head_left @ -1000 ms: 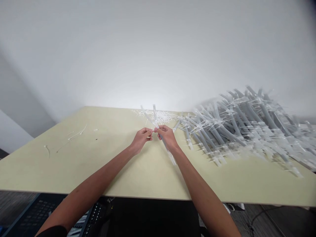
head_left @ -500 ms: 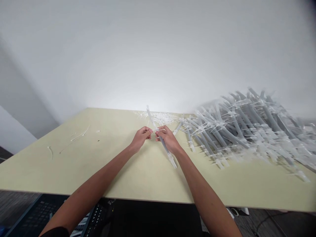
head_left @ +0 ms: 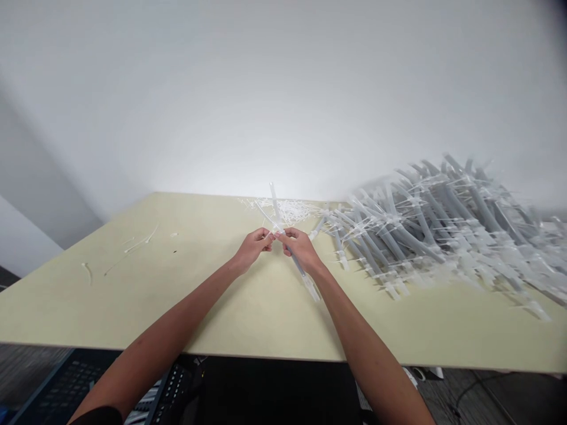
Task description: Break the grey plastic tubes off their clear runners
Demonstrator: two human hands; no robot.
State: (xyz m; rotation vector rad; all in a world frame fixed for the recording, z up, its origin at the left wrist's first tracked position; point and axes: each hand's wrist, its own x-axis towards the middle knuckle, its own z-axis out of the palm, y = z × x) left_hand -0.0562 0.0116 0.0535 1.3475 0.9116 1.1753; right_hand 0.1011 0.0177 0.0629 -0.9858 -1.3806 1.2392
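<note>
Both of my hands meet above the middle of a pale yellow table point(head_left: 186, 295). My right hand point(head_left: 300, 248) is closed round a thin grey plastic tube point(head_left: 305, 280) that slants from upper left to lower right through its fingers. My left hand point(head_left: 253, 246) pinches a thin white cable tie point(head_left: 266, 215) at the tube, its fingertips touching those of the right hand. The tie's tail sticks up and away from the hands.
A big heap of grey tubes bound with white ties point(head_left: 443, 230) covers the table's right side. Loose white cable ties point(head_left: 287, 208) lie at the far edge behind my hands. A few tie offcuts point(head_left: 137, 243) lie at the left. A dark keyboard point(head_left: 80, 383) shows below the table's near edge.
The tube's upper end has tilted a little to the right and more upright. My hands have stayed in nearly the same spot, fingertips still together.
</note>
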